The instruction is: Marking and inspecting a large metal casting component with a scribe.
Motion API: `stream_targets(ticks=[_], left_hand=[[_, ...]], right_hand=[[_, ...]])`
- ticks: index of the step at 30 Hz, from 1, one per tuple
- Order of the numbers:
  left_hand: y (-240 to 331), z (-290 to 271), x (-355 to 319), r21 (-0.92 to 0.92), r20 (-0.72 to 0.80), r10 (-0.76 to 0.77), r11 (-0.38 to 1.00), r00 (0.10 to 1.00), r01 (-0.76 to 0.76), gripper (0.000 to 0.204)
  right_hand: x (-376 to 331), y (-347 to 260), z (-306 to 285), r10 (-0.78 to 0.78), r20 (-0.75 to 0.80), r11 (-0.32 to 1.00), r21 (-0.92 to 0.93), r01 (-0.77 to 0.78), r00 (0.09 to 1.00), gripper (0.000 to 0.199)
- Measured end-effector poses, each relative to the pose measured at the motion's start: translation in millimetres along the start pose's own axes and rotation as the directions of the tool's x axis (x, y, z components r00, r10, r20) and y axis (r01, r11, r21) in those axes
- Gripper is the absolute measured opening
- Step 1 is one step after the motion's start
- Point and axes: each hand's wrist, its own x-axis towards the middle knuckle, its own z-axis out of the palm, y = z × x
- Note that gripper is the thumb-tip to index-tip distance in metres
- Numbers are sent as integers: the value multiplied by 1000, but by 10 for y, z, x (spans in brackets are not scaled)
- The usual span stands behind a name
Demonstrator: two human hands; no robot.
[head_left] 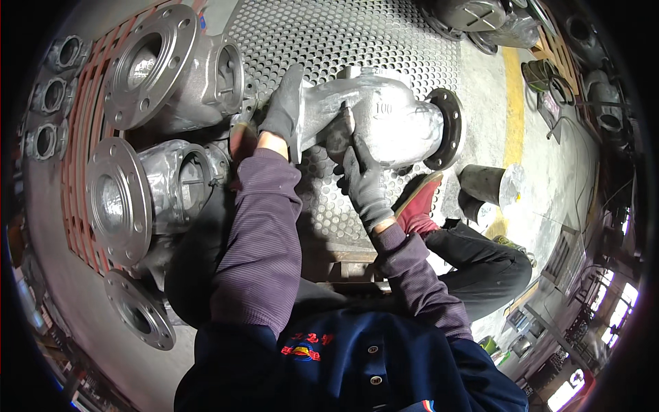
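A grey cast-metal valve body point(395, 123) lies on its side over the perforated metal plate point(343, 41), with a dark round flange point(449, 129) at its right end. My left hand point(283, 106), in a grey glove, is closed over the flange at the casting's left end. In front of the casting's middle is my right hand point(364, 182), also gloved. Its fingers are curled, and a slim piece sticks up from them against the metal; I cannot tell whether that is a tool or a fingertip.
Several flanged castings point(117, 199) stand at the left, by a red slatted pallet point(75, 158). Right of my red shoe point(420, 206) are metal cylinders point(489, 184). More castings point(473, 17) sit at the far right, near a yellow floor line point(513, 103).
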Motion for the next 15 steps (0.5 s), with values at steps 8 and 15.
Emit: stream_targets(ticks=[8, 15], left_hand=[[-57, 215, -21, -44, 56, 19, 999, 998, -17, 54], [-29, 524, -31, -76, 112, 46, 996, 993, -38, 53]], right_hand=[[106, -235, 42, -19, 153, 988, -146, 42, 988, 36], [27, -122, -229, -55, -78, 998, -44, 52, 995, 44]])
